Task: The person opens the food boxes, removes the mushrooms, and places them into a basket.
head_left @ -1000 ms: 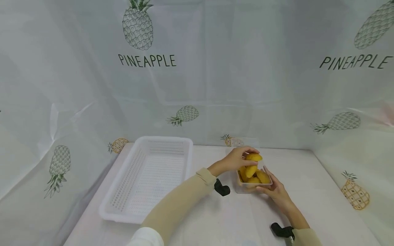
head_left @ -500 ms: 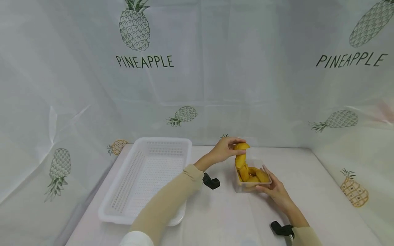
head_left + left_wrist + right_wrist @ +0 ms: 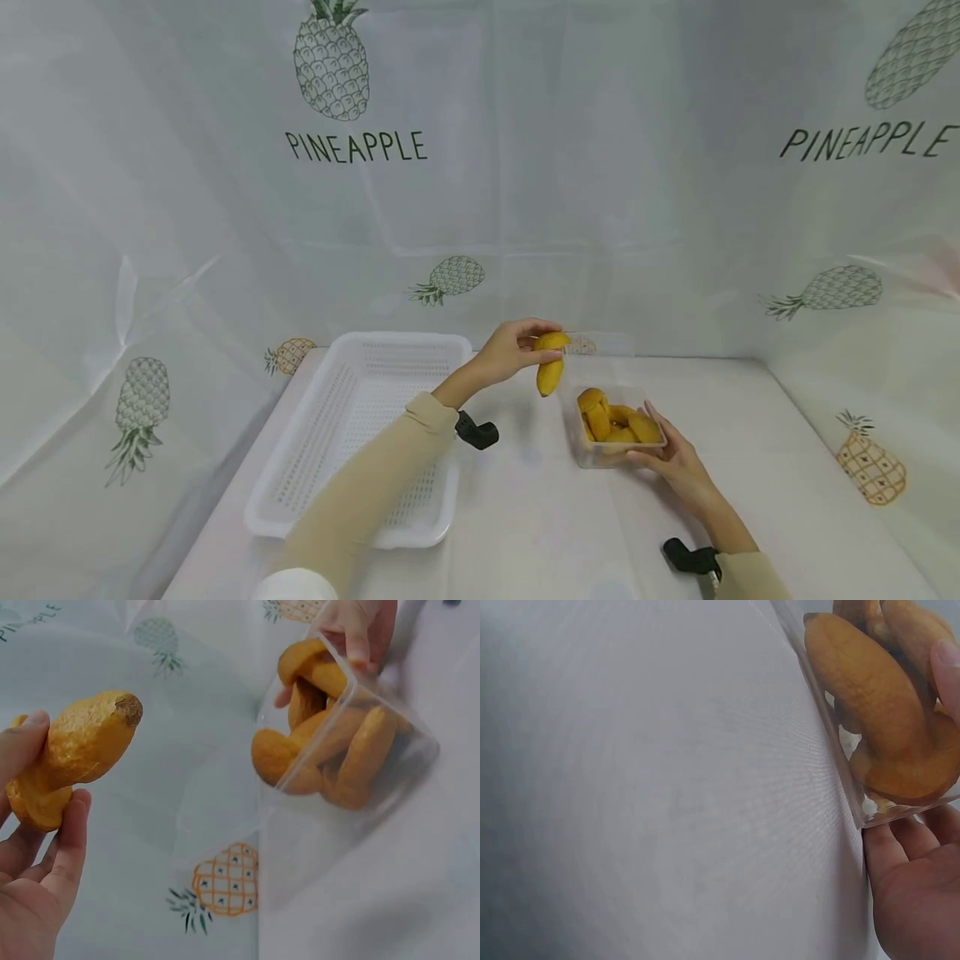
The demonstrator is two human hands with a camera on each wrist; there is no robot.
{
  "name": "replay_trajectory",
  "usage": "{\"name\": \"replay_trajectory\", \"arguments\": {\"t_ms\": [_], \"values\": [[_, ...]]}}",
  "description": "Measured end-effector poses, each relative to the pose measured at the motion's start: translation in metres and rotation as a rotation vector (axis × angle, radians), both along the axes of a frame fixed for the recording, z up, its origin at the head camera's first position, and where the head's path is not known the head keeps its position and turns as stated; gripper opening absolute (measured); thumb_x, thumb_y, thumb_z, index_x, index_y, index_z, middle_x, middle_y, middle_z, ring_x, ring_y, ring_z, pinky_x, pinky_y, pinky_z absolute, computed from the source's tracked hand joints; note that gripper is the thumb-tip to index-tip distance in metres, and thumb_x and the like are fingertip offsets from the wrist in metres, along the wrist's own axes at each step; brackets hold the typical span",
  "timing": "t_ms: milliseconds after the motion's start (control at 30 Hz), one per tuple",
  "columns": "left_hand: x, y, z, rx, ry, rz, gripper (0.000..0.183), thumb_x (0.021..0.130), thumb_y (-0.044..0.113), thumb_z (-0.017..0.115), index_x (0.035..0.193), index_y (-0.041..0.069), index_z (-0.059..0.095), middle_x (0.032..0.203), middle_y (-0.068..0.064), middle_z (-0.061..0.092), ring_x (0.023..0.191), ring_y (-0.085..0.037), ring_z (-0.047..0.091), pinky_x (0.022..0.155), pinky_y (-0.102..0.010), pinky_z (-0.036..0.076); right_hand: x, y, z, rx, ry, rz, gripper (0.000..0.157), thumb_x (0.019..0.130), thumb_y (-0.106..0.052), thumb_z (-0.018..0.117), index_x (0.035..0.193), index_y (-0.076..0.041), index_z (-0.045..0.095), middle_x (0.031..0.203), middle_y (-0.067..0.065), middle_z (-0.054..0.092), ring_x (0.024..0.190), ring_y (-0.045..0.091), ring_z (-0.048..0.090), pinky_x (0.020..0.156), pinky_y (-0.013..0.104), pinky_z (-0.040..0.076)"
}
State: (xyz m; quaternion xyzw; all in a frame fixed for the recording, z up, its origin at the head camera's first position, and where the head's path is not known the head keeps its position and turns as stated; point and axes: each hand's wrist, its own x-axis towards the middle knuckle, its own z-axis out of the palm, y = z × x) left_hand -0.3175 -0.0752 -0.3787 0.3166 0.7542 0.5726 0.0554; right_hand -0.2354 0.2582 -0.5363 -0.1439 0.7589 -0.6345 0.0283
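In the head view my left hand (image 3: 504, 352) pinches a yellow curved fruit (image 3: 550, 377) above the table, left of the clear plastic box. Up close in the left wrist view, this fruit (image 3: 86, 742) is bent, thick and brown-tipped; its exact kind is hard to tell. The clear box (image 3: 592, 456) stands on the table with several similar yellow fruits (image 3: 621, 422) inside. My right hand (image 3: 686, 468) grips the box's right side, thumb at the front. In the right wrist view, fingers (image 3: 911, 840) lie against the box wall.
A white slotted basket (image 3: 442, 533) stands on the table left of the box, partly hidden by my left sleeve. Behind the box is a faint clear flat piece (image 3: 611, 343). A pineapple-printed sheet (image 3: 570, 208) hangs around the table's back and sides.
My left hand has lifted the yellow curved fruit out of the box and carried it left, towards the basket. My right hand keeps its hold on the box.
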Motion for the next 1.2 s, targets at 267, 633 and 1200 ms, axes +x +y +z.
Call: {"name": "replay_trajectory", "arguments": {"t_ms": [267, 633, 1200], "values": [[0.005, -0.046, 0.002, -0.015, -0.044, 0.066, 0.045, 0.094, 0.018, 0.073, 0.135, 0.006, 0.06, 0.128, -0.006, 0.062, 0.106, -0.02, 0.065, 0.091, -0.031, 0.054, -0.001, 0.0, 0.002, -0.01, -0.003, 0.002, 0.089, 0.094, 0.001, 0.067, 0.161, -0.014, 0.011, 0.162, 0.027, 0.006, 0.141, 0.008, 0.025, 0.094, 0.016, 0.047], [0.008, -0.104, -0.004, -0.013, -0.053, 0.155, 0.047, 0.092, 0.019, 0.074, 0.134, 0.006, 0.06, 0.128, -0.006, 0.063, 0.111, -0.023, 0.064, 0.094, -0.033, 0.053, 0.002, -0.004, 0.004, -0.058, 0.014, 0.026, 0.089, 0.093, 0.007, 0.065, 0.161, -0.011, 0.012, 0.16, 0.032, 0.004, 0.122, -0.016, 0.039, 0.09, 0.016, 0.05], [0.02, -0.175, -0.036, -0.083, -0.1, 0.311, 0.048, 0.09, 0.018, 0.077, 0.133, 0.004, 0.06, 0.131, -0.014, 0.062, 0.119, -0.033, 0.059, 0.098, -0.042, 0.051, 0.0, -0.002, 0.002, -0.079, -0.009, 0.025, 0.09, 0.092, 0.005, 0.067, 0.161, -0.014, 0.013, 0.16, 0.03, 0.004, 0.122, -0.017, 0.038, 0.094, 0.015, 0.046]]}}
